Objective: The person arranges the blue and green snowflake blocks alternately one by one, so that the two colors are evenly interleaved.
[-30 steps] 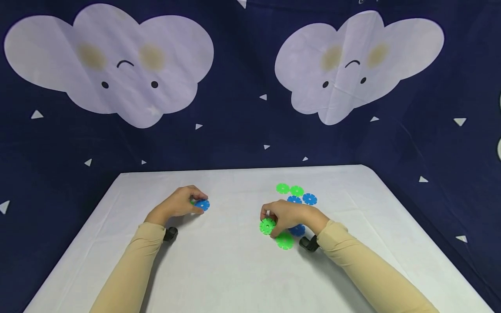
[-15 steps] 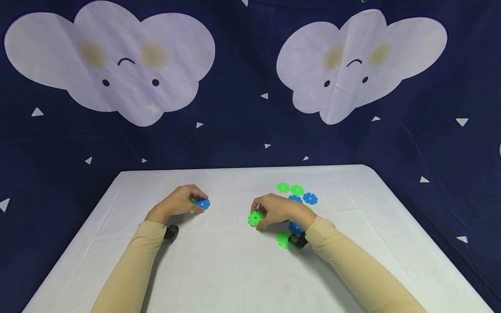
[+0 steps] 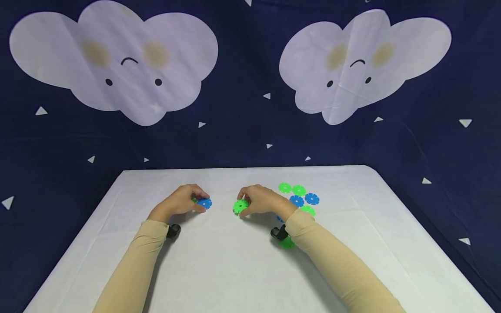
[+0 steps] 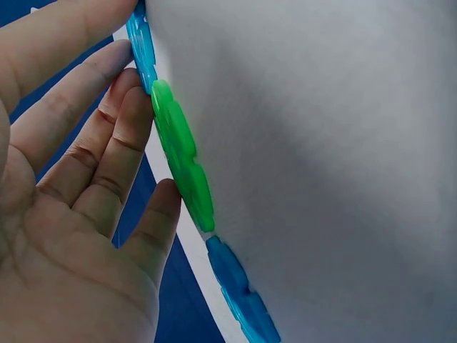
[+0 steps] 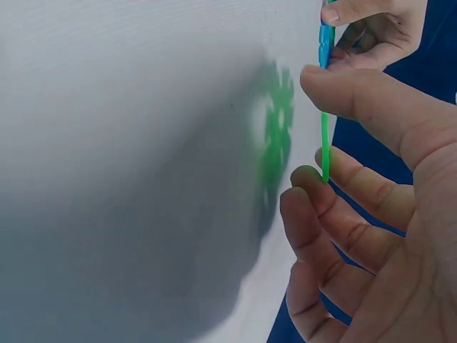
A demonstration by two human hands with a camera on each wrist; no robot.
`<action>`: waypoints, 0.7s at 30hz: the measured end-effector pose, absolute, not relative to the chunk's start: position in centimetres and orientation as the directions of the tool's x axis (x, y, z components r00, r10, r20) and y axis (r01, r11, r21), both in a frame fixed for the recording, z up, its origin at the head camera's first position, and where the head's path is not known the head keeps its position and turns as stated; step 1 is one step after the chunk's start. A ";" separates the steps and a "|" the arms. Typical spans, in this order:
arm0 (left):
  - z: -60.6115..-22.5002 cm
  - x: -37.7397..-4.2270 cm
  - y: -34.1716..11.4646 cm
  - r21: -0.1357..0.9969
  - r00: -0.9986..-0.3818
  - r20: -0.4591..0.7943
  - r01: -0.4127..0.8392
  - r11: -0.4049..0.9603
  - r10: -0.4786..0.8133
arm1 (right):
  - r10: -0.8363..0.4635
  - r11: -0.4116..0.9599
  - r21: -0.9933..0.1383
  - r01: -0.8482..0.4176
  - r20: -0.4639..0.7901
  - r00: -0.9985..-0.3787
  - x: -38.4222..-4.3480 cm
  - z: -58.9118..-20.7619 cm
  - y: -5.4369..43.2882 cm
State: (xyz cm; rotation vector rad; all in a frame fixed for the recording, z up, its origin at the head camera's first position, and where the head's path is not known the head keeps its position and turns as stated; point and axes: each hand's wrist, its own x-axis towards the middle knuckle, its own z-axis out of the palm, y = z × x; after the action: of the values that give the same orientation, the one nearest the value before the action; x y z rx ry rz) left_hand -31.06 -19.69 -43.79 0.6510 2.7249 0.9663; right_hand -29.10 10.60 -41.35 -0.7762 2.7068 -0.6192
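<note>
Evidently light, stiff and perhaps slippery, the green disc stands midway between the far corners of the desk; its notched rim seems the best hold. Thumb and fingers of the right hand pinch that rim; the left hand pinches a blue disc.

The left sleeve and right sleeve are long, plain and beige. The fabric is matte, with shallow creases along the forearms and bunching near the cuffs, which end at the wrists. The left camera and right camera, one per wrist, are compact, black and rounded. The left hand and right hand are bare.
</note>
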 end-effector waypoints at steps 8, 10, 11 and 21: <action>-43.7 -31.0 -19.7 0.632 -0.891 -0.022 0.339 0.697 0.453 | -0.504 0.794 -0.451 -0.407 -0.115 -0.856 -30.0 -41.8 8.5; -43.8 -31.0 -19.7 0.630 -0.892 -0.022 0.338 0.699 0.451 | -0.488 0.802 -0.450 -0.393 -0.114 -0.866 -30.1 -41.9 8.0; -43.8 -31.0 -19.7 0.629 -0.892 -0.023 0.338 0.700 0.451 | -0.482 0.803 -0.452 -0.388 -0.112 -0.869 -30.2 -41.9 7.7; -43.9 -31.2 -19.7 0.623 -0.891 -0.036 0.334 0.707 0.452 | -0.444 0.813 -0.467 -0.349 -0.108 -0.889 -30.6 -42.6 5.3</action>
State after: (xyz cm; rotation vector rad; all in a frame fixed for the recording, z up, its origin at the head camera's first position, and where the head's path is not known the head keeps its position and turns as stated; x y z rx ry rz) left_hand -31.16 -19.70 -43.85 0.6340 2.7279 0.9421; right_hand -30.57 5.25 -42.57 -0.6174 2.7862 -0.6571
